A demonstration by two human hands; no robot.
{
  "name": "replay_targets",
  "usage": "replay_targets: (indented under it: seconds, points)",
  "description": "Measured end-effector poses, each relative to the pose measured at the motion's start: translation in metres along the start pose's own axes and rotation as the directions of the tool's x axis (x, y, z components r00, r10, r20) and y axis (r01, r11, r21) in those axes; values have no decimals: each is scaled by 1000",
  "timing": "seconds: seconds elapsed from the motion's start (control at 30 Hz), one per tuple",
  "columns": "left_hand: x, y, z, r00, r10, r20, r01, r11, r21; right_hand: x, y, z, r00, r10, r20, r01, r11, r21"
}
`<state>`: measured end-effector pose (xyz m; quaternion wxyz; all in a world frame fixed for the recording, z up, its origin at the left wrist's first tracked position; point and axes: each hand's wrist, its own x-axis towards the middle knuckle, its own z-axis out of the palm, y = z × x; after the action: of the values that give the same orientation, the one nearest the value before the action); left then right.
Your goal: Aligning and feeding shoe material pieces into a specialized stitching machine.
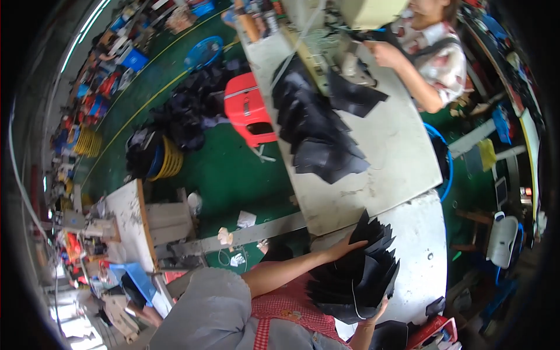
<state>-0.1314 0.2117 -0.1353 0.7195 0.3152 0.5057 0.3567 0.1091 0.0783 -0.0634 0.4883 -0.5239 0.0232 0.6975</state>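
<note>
A thick fanned bundle of black sheet pieces with pointed edges is between my hands, over the near end of the pale worktable. My left hand grips its far left side, the fingers partly hidden by the pieces. On the near right side, my right hand is closed around the bundle's edge. A thin pale strand hangs across its near face. Farther up the table lies an overlapping row of similar black pieces, apart from my hands.
Across the table a co-worker's hand is at a sewing machine, by a loose black piece. A red stool stands left of the table. Yellow baskets and dark heaps sit on the green floor.
</note>
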Motion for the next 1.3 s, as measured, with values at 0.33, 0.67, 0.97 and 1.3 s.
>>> replay_targets:
  seconds: [0.33, 0.67, 0.97, 1.3]
  points:
    - [-217, 11, -179, 945, 60, -322, -269, 701, -661, -25, 80, 204, 856, 455, 244, -214, 743, -634]
    - [-664, -142, -305, 217, -295, -930, -602, 710, -366, -208, 460, 352, 198, 974, 109, -165, 143, -976]
    - [-955, -224, -364, -264, -344, -901, -868, 492, 67, -452, 788, 468, -191, 960, -206, 306, -141, -942]
    - [-933, -322, -426, -424, -569, -705, -610, 755, -243, -429, 956, 457, -105, 992, 70, 656, 122, -745]
